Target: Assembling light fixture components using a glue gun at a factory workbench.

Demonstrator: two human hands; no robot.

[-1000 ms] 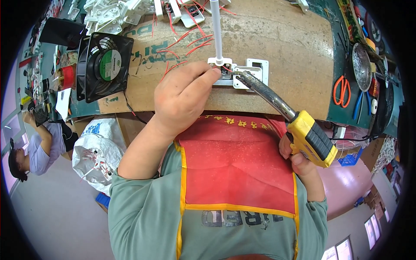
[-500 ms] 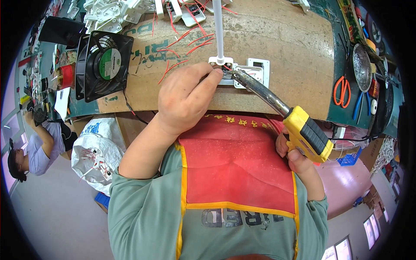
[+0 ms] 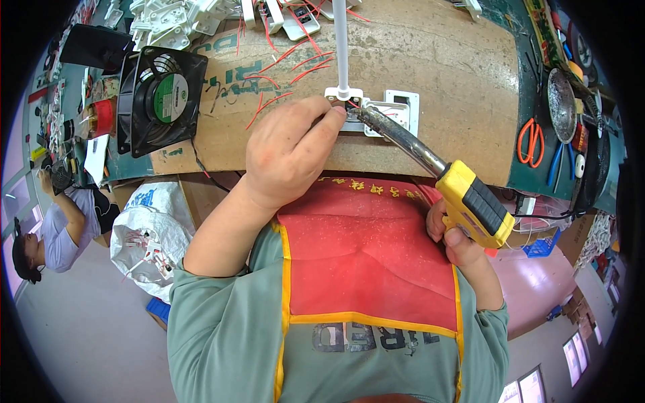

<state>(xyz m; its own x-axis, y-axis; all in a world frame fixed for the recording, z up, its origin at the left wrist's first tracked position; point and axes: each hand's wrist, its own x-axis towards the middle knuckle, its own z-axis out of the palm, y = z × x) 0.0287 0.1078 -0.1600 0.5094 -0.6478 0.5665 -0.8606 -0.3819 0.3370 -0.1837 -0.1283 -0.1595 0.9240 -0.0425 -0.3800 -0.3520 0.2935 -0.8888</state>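
Observation:
My right hand is wrapped round the yellow and black handle of a soldering iron. The iron's dark metal barrel slants up and left, its tip down at a small dark part inside a white plastic housing on the cardboard. A white rod runs away from the housing's square end. At that end my left hand is closed, thumb and fingers pinched beside the iron's tip. What they grip is hidden. A short bit of red wire shows close to the tip.
A black fan stands to the left on the cardboard sheet. White housings with red wires lie at the far side. Orange-handled scissors, pliers and a metal pan are at the right. Another person sits far left.
The soldering iron's handle has shifted slightly up and to the left, its tip staying at the housing. The housing and rod have moved a hair to the right. My left hand is nearly still.

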